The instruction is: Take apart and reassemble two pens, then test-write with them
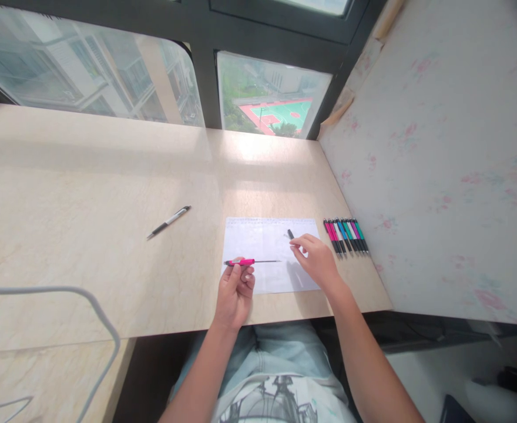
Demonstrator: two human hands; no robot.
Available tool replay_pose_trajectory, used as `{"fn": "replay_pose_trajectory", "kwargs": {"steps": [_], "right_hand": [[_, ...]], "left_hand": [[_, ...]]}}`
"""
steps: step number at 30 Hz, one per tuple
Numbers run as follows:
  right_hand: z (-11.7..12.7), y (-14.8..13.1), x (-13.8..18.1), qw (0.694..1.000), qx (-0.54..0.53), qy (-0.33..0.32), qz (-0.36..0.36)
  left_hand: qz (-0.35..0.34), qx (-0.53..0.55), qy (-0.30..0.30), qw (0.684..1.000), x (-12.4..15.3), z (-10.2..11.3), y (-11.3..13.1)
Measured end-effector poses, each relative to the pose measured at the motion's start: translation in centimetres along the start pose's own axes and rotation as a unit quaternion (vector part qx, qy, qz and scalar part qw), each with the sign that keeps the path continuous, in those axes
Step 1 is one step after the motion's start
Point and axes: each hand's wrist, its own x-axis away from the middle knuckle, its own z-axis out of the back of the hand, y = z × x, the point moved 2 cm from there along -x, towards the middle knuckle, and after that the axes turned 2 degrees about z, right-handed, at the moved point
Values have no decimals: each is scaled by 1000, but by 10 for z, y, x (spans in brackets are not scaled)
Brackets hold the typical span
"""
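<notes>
Low over the white paper [258,241], my left hand [235,291] pinches the pink barrel of a ballpoint pen [242,262]. A thin dark refill [268,261] sticks out of that barrel toward the right. To the right, my right hand [314,257] grips a small black pen grip section [291,234] between thumb and fingers, its end pointing up and left. The two hands are apart, and the refill's tip lies between them. Part of the black piece is hidden by my fingers.
A row of several coloured pens [345,237] lies at the right, close to the papered wall [439,176]. One black and silver pen [169,222] rests by itself on the left of the table [86,235]. A grey cable [95,305] curves over the lower left.
</notes>
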Motion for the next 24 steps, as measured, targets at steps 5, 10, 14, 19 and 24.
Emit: {"fn": "replay_pose_trajectory", "kwargs": {"steps": [5, 10, 14, 19, 24], "right_hand": [[-19, 5, -26, 980, 193, -44, -29], [-33, 3, -34, 962, 258, -70, -59], [-33, 0, -30, 972, 228, -42, -39], [-22, -1, -20, 992, 127, 22, -2], [-13, -3, -3, 994, -94, 29, -37]], "left_hand": [[22, 27, 11, 999, 2, 2, 2], [8, 12, -3, 1000, 1, 0, 0], [3, -15, -13, 1000, 0, -1, -2], [-5, -38, -17, 999, 0, -1, -3], [-13, -60, -17, 998, 2, -4, -3]]}}
